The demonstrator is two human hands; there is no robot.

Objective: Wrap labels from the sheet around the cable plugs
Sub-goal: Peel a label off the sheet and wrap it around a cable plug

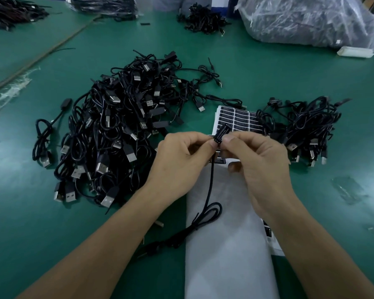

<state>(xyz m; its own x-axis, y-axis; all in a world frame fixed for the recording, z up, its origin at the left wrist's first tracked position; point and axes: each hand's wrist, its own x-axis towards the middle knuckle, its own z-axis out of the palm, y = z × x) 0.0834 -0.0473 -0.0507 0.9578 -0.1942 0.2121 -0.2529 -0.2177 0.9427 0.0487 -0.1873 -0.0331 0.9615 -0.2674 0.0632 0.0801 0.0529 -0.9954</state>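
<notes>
Plug [217, 140]: held up over the near edge of the label sheet [238, 117], clear of the table. My left hand [181, 160] pinches it from one side with thumb and forefinger. My right hand [259, 158] pinches it from the other side the same way, with the remaining fingers curled under.

Label [223, 130]: black, rising at a tilt from the plug, lower end at my fingertips. Cannot tell how far it is stuck down.

Cable [211, 180]: drops from the plug onto a white sheet [225, 255] lying before me, makes one loop there, and runs off its left edge onto the green table [311, 201].

Label sheet: rows of black labels on white backing, partly hidden by my hands. Its far right corner is tucked under the smaller cable pile [307, 126].

Large cable pile [117, 126]: left of the sheet, loose on the table, many USB ends showing.

Containers: a clear plastic bag [311, 20] at far right is bulging with dark contents, probably cables, though the film blurs them. A small white tray [355, 51] sits just beside it, contents not visible. A second bag [104, 4] at the far edge holds dark cables.
</notes>
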